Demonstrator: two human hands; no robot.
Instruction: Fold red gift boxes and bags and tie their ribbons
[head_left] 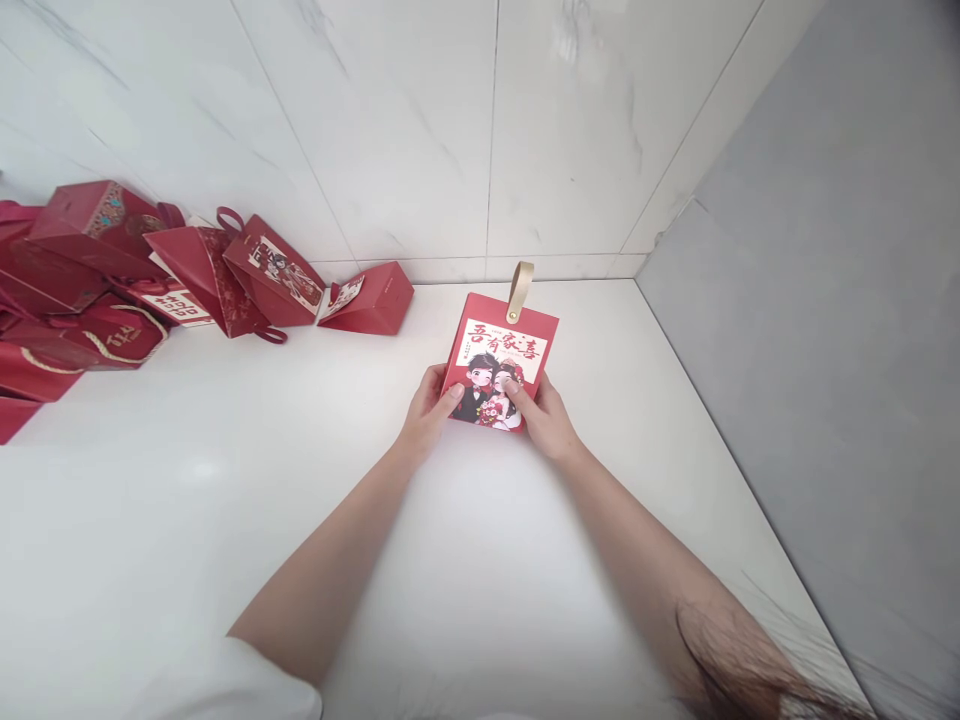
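Note:
Between my two hands is a red gift box (491,335) with a cartoon couple and Chinese lettering on its front. A beige loop handle (517,290) with a round metal stud stands up from its top edge. My left hand (431,405) grips the lower left side, thumb on the front edge. Around the lower right side closes my right hand (551,415), its thumb lying across the printed picture. Most of the other fingers are hidden behind the box.
Several red gift boxes and bags lie piled at the left, among them a box with a loop (274,270) and a tipped box (375,300). White marbled tiles (405,130) rise behind the white tabletop (187,520). A grey surface (840,330) borders the right side.

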